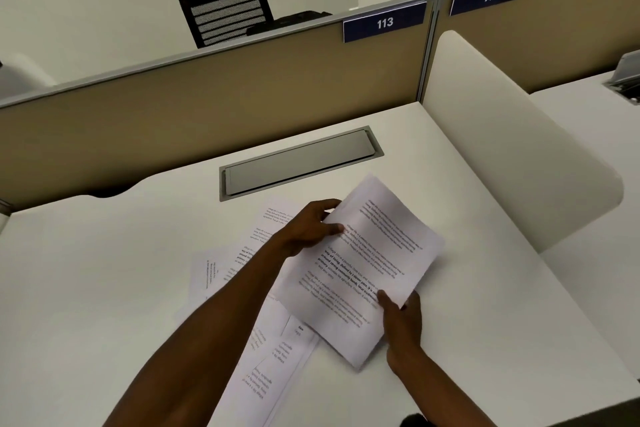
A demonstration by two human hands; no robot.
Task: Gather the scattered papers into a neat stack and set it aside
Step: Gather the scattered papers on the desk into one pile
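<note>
1. At the lower left and centre of the frame, several loose papers (266, 357) lie flat on the white desk (104, 270). They overlap at different angles and partly go under the left forearm. I judge these are not yet gathered.

2. In the centre, the left hand (308, 229) grips the upper left edge of the held sheaf (363, 267). The thumb lies on the printed face and the fingers curl behind, so the hand is clamped on the paper. This probably steadies the far end while the sheets are lined up.

3. The held sheaf is a small bundle, tilted, with its lower part above the loose papers. Its edges are fanned, not yet flush.

4. At the lower right, the right hand (401, 319) pinches the lower right corner of the sheaf, thumb on top. Two opposite holds should let the person square the bundle.

5. Above the hands, a grey cable cover (298, 163) is set into the desk. At the right stands a white divider (502, 149); the bare desk beside it seems a possible place for the stack.
</note>
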